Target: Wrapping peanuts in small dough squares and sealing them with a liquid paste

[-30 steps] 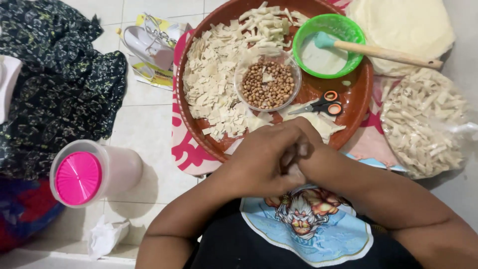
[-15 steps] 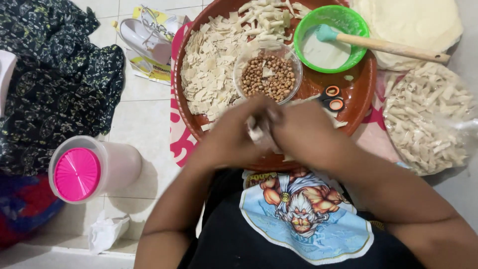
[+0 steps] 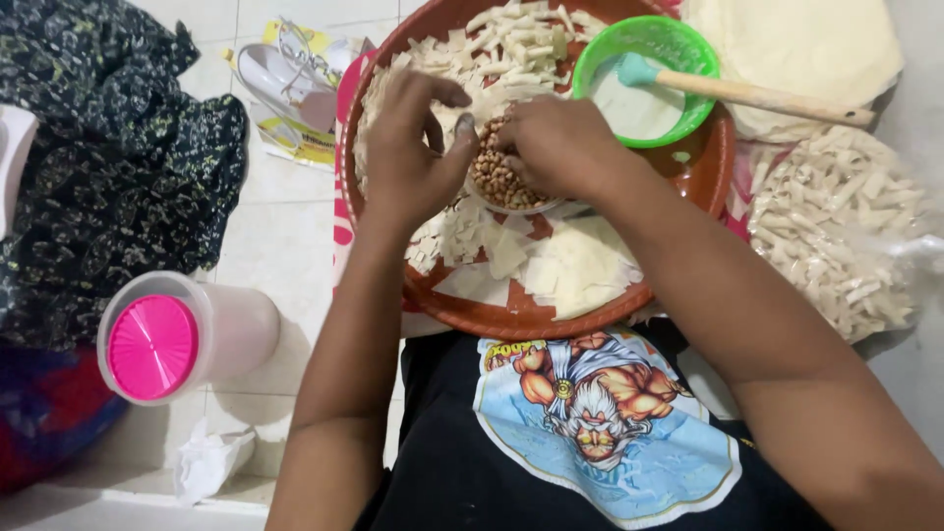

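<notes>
— What are we seeing around the work, biggest first?

— We are looking at one dark cloth on the left, one brown tray holding pale dough strips and flat squares, and one clear bag of strips on the right. One green bowl is holding white paste and a wooden spatula. One jar with a pink lid is lying on the tiles.

— And the peanuts?

— We are finding one small nut bowl mid-tray, right between both hands. The left hand is curling at its edge; the right hand is covering its top, fingers bent over the nuts. We cannot tell whether either is pinching anything.
</notes>
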